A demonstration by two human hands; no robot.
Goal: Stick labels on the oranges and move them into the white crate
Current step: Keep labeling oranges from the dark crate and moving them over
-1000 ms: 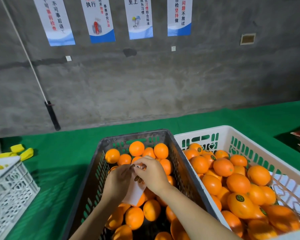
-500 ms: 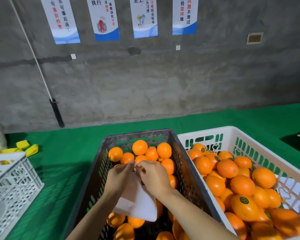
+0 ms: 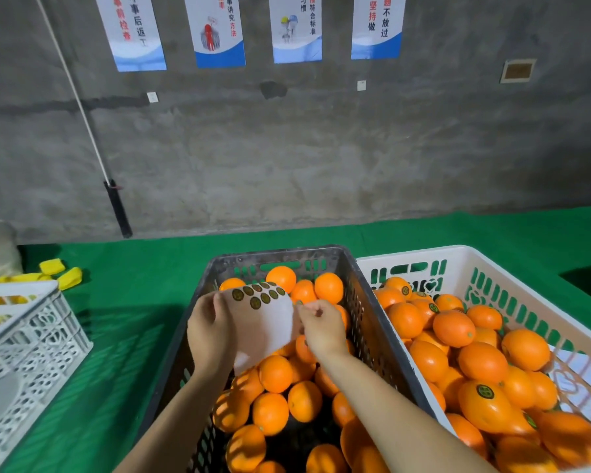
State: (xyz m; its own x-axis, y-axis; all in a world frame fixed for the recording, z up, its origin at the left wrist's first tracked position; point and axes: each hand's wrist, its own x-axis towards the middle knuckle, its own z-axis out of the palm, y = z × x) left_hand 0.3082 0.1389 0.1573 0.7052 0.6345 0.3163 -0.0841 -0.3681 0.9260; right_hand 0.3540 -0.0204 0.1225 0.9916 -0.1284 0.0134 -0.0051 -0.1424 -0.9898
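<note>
Holding the label sheet (image 3: 273, 322) over the dark crate (image 3: 365, 322), the left hand (image 3: 209, 331) grips its left edge, so the stickers face up. The right hand (image 3: 321, 327) pinches a label (image 3: 299, 303) at the right edge, probably to peel it. Bare oranges (image 3: 275, 373) wait just below, and labelled oranges (image 3: 485, 401) lie in the white crate (image 3: 406, 255), just beside.

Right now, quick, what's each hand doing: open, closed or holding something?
Left hand: grips the label sheet by its left edge.
Right hand: pinches a label at the sheet's right edge.
</note>
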